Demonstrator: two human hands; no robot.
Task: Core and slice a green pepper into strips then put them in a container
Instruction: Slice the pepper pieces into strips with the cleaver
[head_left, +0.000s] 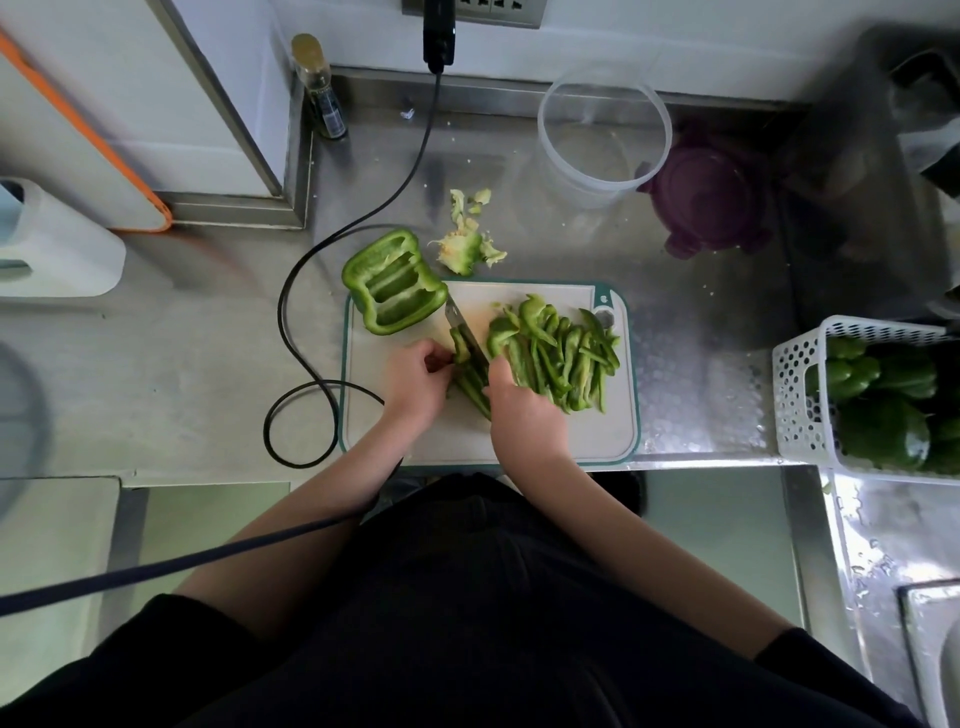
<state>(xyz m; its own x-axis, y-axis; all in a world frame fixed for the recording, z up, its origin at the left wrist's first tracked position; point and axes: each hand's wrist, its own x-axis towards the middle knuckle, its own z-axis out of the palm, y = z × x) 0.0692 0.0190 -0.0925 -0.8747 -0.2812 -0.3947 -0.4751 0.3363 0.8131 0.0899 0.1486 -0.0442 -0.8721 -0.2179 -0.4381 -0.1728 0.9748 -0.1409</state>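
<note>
Slicing is in progress on the white plastic cutting board with teal rim (618, 415), which lies on the stainless steel counter (208, 364). The left hand (415, 382) has its fingers curled down onto a partly cut piece of green pepper (470, 382), pinning it to the board. The right hand (524, 410) is clamped on the handle of the steel-bladed kitchen knife (465, 330); the blade stands in the piece, just beside the left fingertips. A heap of finished green pepper strips (558, 356) lies right of the blade. 1 uncut green pepper half (395, 283) rests cut side up, partly overhanging the far left corner of the board. The removed pale green core with seeds (462, 249) lies on the counter beyond it. The clear round plastic container (605, 132) stands open and holds no strips, well apart from the board, beside its purple clip-on lid (709, 195). Risks, as judged: the blade may nick the left fingertips because the remaining piece is narrow; the curved piece may rock under pressure and yield uneven strips; the overhanging half may be knocked off the board.
</note>
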